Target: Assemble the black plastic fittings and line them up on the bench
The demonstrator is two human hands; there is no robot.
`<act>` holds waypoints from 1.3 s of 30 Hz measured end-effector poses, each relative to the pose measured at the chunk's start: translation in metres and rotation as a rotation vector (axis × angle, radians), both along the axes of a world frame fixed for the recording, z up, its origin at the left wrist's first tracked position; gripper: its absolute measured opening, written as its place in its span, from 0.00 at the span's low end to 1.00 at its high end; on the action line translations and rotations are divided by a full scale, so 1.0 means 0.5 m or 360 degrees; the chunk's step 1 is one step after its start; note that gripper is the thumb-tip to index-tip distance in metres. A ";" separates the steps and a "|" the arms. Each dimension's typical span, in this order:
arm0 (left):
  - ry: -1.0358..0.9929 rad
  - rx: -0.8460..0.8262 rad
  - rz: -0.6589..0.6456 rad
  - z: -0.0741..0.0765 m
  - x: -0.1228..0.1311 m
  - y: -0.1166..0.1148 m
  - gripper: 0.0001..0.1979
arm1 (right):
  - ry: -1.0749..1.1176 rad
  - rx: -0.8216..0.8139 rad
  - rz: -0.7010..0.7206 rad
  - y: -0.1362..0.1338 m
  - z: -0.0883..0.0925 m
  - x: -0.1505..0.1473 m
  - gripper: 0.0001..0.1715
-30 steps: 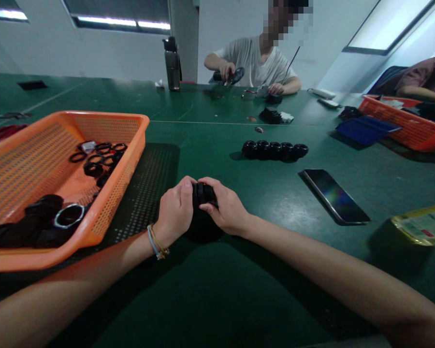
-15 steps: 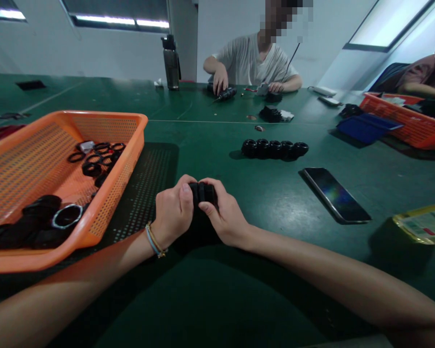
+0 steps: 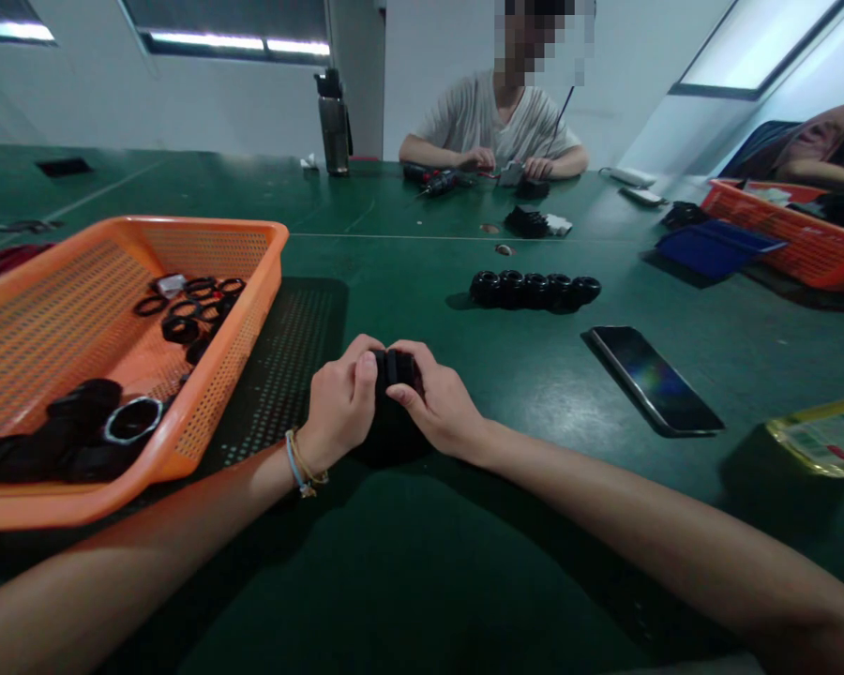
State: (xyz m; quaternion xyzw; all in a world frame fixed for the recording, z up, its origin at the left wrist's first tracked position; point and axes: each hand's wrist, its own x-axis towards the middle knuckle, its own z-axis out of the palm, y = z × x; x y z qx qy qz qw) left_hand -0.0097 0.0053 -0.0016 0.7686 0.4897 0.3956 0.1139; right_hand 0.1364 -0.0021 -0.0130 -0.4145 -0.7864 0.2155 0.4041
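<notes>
My left hand [image 3: 342, 394] and my right hand [image 3: 442, 398] meet over the table, both closed around one black cable gland [image 3: 399, 368]. My left fingers wrap its left end with the thumb on top, while my right thumb and fingers pinch its right end. Much of the gland is covered by my hands. To the left, an orange perforated basket [image 3: 215, 375] contains black rings [image 3: 183, 309] and larger black fittings [image 3: 84, 403]; a ring with a pale edge [image 3: 133, 419] lies on them. Beyond my right hand stands a row of several black glands [image 3: 535, 289].
A phone [image 3: 653, 380] and a yellow-edged package [image 3: 826, 436] lie to the right. Across the green table [image 3: 408, 258], a person [image 3: 499, 131] sits behind a power screwdriver [image 3: 443, 182]. A bottle [image 3: 333, 127], a blue tray [image 3: 717, 246] and another orange basket [image 3: 808, 253] stand farther off.
My hands have shifted slightly with the gland still between them. Across the table, the person's hand has let go of the screwdriver and moved right toward the other hand.
</notes>
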 end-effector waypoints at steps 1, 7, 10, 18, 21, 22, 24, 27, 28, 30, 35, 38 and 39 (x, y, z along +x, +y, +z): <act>-0.0083 -0.0066 -0.0003 -0.001 0.003 0.002 0.21 | -0.0067 0.0067 0.0028 0.010 -0.004 0.005 0.33; -0.0558 -0.0412 -0.0071 -0.021 0.013 0.011 0.20 | -0.0245 0.0545 0.0172 0.044 -0.011 0.022 0.31; -0.0729 -0.0471 -0.0092 -0.032 0.014 0.014 0.19 | -0.0277 0.0594 0.0235 0.042 -0.007 0.022 0.28; -0.0451 -0.0353 0.0095 -0.026 0.012 0.006 0.22 | -0.0235 0.0588 0.0204 0.029 -0.010 0.016 0.24; -0.0315 -0.0300 0.0145 -0.018 0.015 0.003 0.22 | -0.0150 0.0570 0.0115 0.022 -0.018 0.010 0.25; -0.0279 -0.0285 0.0156 -0.016 0.015 0.002 0.22 | -0.0125 0.0557 0.0089 0.019 -0.019 0.007 0.26; -0.0200 -0.0249 0.0169 -0.011 0.015 0.000 0.23 | -0.0070 0.0508 0.0053 0.012 -0.019 0.003 0.26; -0.0034 -0.0150 0.0169 -0.004 0.011 -0.003 0.24 | 0.0034 0.0318 0.0004 -0.001 -0.012 -0.003 0.24; 0.0020 -0.0108 0.0165 -0.002 0.010 -0.004 0.25 | 0.0068 0.0236 -0.0007 -0.005 -0.009 -0.004 0.23; 0.0110 -0.0024 0.0154 0.001 0.006 -0.005 0.27 | 0.0127 0.0091 -0.0017 -0.011 -0.003 -0.006 0.20; 0.0247 0.0125 0.0138 0.002 0.001 -0.002 0.27 | 0.0255 -0.0107 -0.0061 -0.019 0.006 -0.012 0.17; 0.0304 0.0202 0.0126 0.000 0.000 0.001 0.27 | 0.0309 -0.0234 -0.0097 -0.024 0.010 -0.018 0.16; 0.0324 0.0230 0.0121 -0.001 -0.001 0.002 0.27 | 0.0328 -0.0277 -0.0109 -0.026 0.012 -0.019 0.16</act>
